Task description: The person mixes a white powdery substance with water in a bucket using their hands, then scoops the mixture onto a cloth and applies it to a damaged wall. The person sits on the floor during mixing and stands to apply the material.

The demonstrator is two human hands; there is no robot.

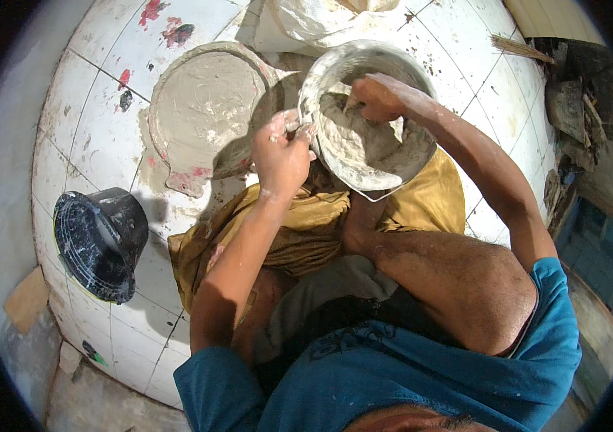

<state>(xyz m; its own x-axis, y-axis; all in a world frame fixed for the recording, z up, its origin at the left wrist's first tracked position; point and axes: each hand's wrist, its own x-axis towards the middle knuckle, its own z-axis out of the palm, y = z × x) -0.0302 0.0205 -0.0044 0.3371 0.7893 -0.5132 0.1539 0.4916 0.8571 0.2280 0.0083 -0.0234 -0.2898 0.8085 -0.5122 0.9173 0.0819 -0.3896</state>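
A pale, slurry-coated bucket (414, 165) stands tilted toward me at upper center, with thick grey paste (364, 144) inside. My left hand (281, 155) is closed on its left rim, fingers smeared with paste. My right hand (375, 97) reaches into the bucket, fingers curled down toward the paste; whatever they hold is too hidden to name. Left of the bucket, a round, flat mass of grey paste (202, 115) lies on the tiles, its edge raised, with pink specks along the lower part.
A black tub (126, 223) lies at left on white tiles (91, 122). A white sack (321, 18) sits behind the bucket. Mustard cloth (429, 198) lies by my legs. A broom end (519, 47) and dark debris (573, 122) are at right; a wall (8, 180) runs along the left.
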